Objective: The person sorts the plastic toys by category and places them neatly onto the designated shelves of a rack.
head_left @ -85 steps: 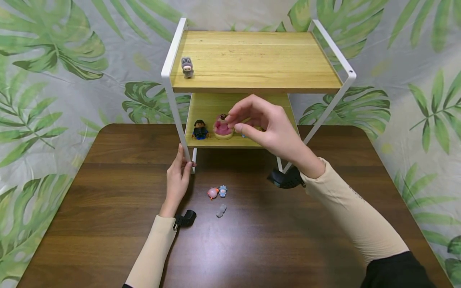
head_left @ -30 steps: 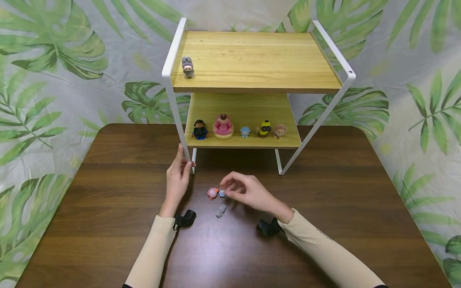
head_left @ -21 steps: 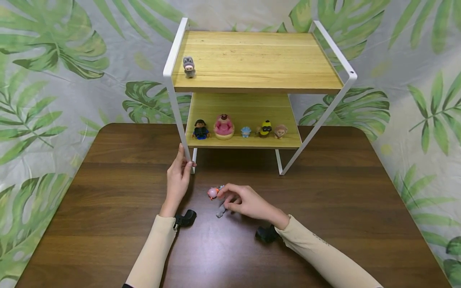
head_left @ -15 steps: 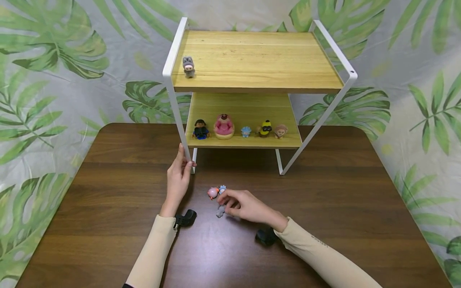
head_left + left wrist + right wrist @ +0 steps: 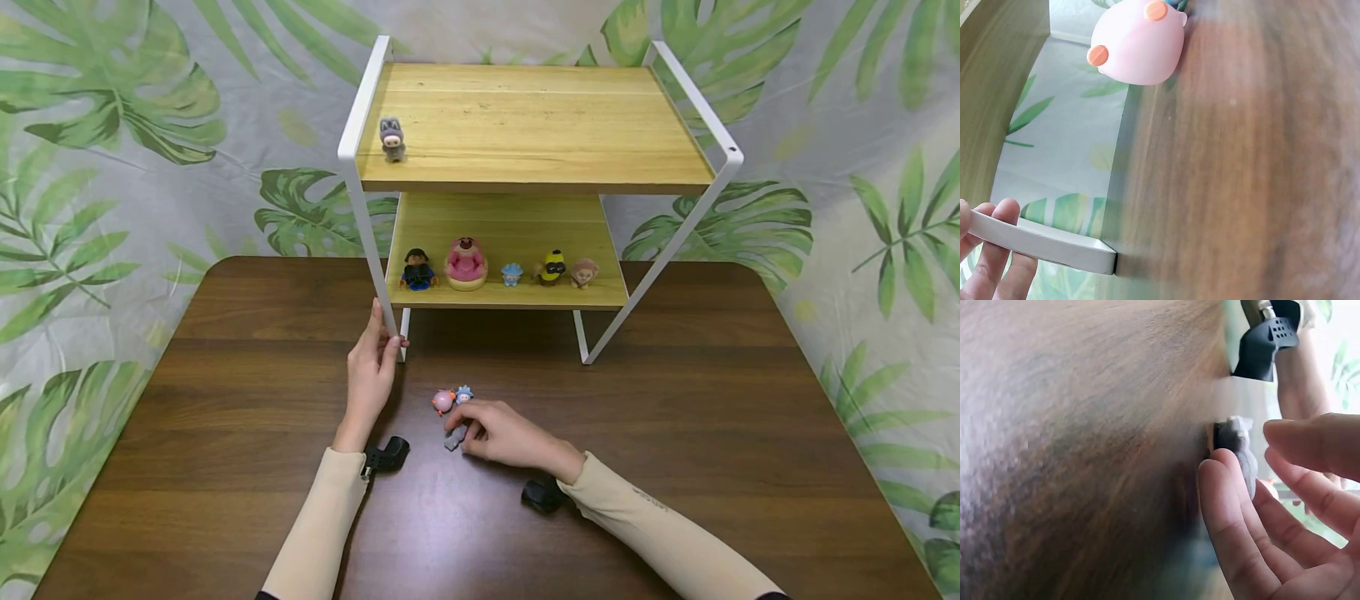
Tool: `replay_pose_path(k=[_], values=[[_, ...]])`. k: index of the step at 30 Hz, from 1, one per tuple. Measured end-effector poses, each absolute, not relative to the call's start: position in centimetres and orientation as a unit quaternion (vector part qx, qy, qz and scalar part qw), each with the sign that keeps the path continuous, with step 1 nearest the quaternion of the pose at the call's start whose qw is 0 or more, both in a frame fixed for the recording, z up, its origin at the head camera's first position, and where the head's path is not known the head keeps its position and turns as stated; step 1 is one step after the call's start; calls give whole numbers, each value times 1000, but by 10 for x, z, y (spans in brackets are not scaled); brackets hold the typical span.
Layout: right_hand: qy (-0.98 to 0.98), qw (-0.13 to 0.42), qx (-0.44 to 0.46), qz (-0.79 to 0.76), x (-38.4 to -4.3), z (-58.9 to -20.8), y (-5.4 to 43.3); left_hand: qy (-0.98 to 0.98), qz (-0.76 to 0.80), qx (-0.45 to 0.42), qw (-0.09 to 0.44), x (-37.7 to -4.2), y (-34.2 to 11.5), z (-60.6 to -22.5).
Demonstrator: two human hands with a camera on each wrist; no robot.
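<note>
My left hand point(image 5: 369, 367) grips the front left leg of the white shelf frame point(image 5: 362, 225); in the left wrist view its fingers point(image 5: 988, 269) wrap that white metal bar. My right hand point(image 5: 506, 433) is low over the table, its fingers at a small grey toy figure point(image 5: 453, 438) lying there. In the right wrist view the fingertips point(image 5: 1219, 472) overlap the grey figure, while a gap shows between it and the thumb. Just behind lie a pink round toy point(image 5: 443, 402) with orange parts and a small blue toy figure point(image 5: 464, 394).
On the lower shelf board point(image 5: 495, 221) stand a dark-haired figure point(image 5: 417, 271), a pink bear point(image 5: 466, 265), a blue figure point(image 5: 512, 274), a yellow-and-black figure point(image 5: 553, 268) and a brownish figure point(image 5: 583, 273). A grey rabbit-eared figure point(image 5: 392, 140) stands on the top board point(image 5: 532, 125).
My right hand has come down from the lower shelf, passed by the blue figure on the table and reached the grey figure, which has shifted slightly left. The left hand has stayed put.
</note>
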State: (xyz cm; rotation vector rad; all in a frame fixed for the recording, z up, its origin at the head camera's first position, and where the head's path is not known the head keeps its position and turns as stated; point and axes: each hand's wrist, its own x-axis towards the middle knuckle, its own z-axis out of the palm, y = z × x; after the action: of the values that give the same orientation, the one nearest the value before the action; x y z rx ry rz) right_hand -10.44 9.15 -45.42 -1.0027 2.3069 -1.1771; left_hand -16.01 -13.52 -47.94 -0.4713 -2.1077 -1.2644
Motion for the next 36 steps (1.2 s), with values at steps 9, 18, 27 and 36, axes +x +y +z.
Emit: replay_pose_path(k=[9,18,27,36], values=[[835,146,-360,-390,-106,-459,88,-798,-482,-181,312,-161,-135,-480],[839,149,-336,-402,-109,-457,92,-799,-482,-181,311,-161,-135,-480],[830,146,-323,-430,-111,-444,101,-798,-477,-182,320,-161,-135,-481],[820,128,-316,-459,-114,-428,108,-800,-476,-183,317,-161,-135,-480]])
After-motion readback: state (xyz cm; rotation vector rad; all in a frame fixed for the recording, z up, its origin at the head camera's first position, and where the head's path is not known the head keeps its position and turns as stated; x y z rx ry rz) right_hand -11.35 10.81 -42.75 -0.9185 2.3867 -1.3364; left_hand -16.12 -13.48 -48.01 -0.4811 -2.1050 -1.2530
